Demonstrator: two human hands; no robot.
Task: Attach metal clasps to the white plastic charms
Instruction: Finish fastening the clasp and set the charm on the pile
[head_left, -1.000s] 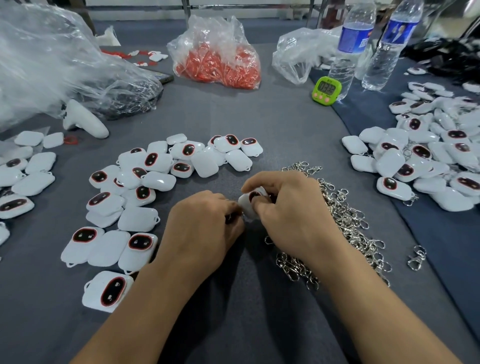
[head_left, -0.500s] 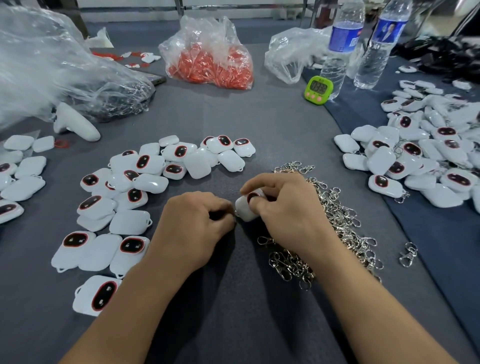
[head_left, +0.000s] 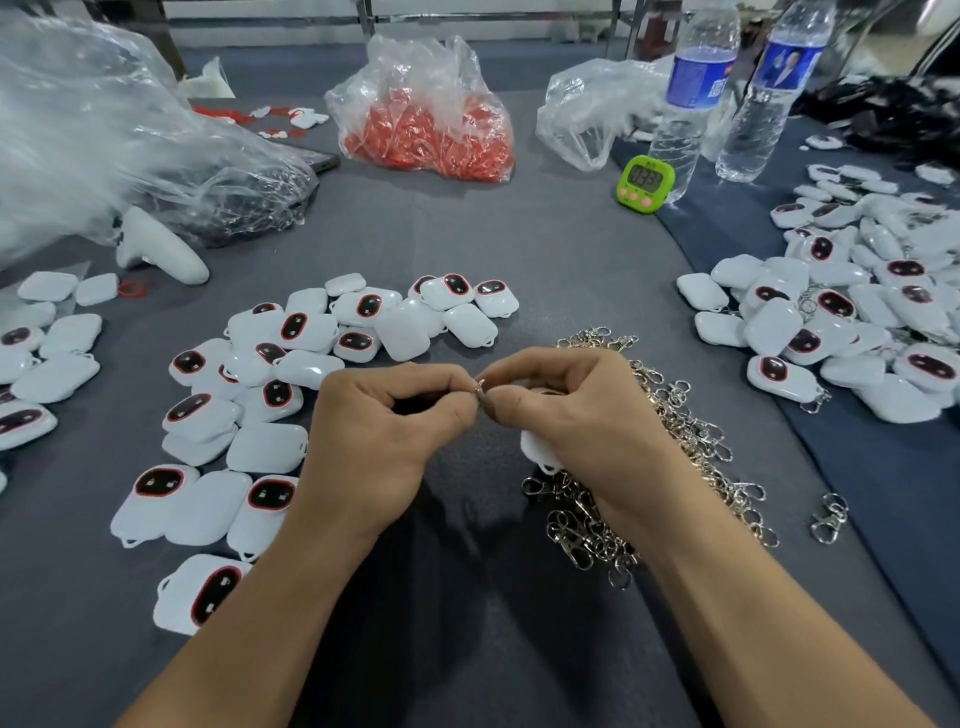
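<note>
My left hand (head_left: 384, 426) and my right hand (head_left: 576, 415) meet fingertip to fingertip above the grey cloth, and both pinch one small metal clasp (head_left: 480, 387). A white charm (head_left: 537, 449) is tucked under my right palm, only its lower edge and loop showing. Under my right wrist and to its right lies a heap of loose metal clasps (head_left: 680, 436). To the left lie several white charms (head_left: 270, 384), many with a dark red-rimmed oval face. A pile of charms with clasps on them (head_left: 841, 322) lies at the right.
At the back stand a bag of red parts (head_left: 426, 119), a big clear plastic bag (head_left: 98, 140), a green timer (head_left: 645, 183) and two water bottles (head_left: 691, 98). A white controller (head_left: 156, 247) lies at the left. One stray clasp (head_left: 830, 518) sits near the right edge.
Both hands have lifted a little. The charm has gone from my right fingertips into the palm, and thumbs and forefingers now pinch a clasp between them.
</note>
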